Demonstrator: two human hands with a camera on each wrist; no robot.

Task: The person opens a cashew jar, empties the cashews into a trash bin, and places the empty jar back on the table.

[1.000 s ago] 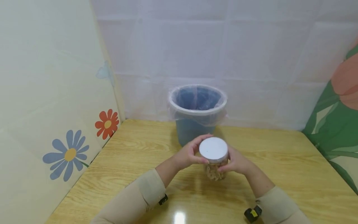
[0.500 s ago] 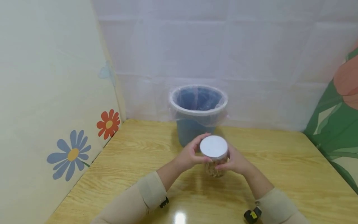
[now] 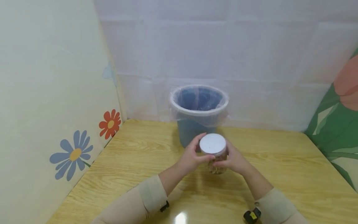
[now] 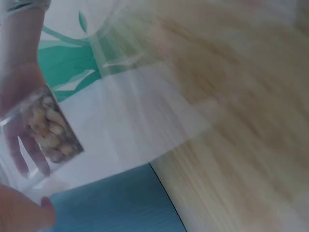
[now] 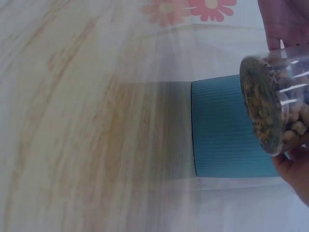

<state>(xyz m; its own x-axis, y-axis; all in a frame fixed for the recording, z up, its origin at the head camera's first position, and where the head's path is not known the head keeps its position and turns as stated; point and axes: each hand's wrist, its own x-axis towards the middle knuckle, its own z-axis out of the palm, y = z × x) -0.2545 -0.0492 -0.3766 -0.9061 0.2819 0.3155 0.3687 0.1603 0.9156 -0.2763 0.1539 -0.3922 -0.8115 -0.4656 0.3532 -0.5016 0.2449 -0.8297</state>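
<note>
A clear jar with a white lid is held above the table, in front of the bin. Light-brown, nut-like pieces fill its lower part. My left hand grips the upper left side, its thumb lying across the front just under the lid. My right hand holds the jar's right side, with the thumb on the front of the body. The far fingers of both hands are mostly hidden behind the jar in the head view. In the right wrist view the jar's round base shows, clear of the table.
A blue bin with a white rim and clear liner stands behind the jar, close to the white back wall. The wood-grain table runs along a flower-printed wall on the left.
Both hands and the jar have risen slightly, away from me. My left thumb has slid a little to the right along the front of the jar, below the lid.
</note>
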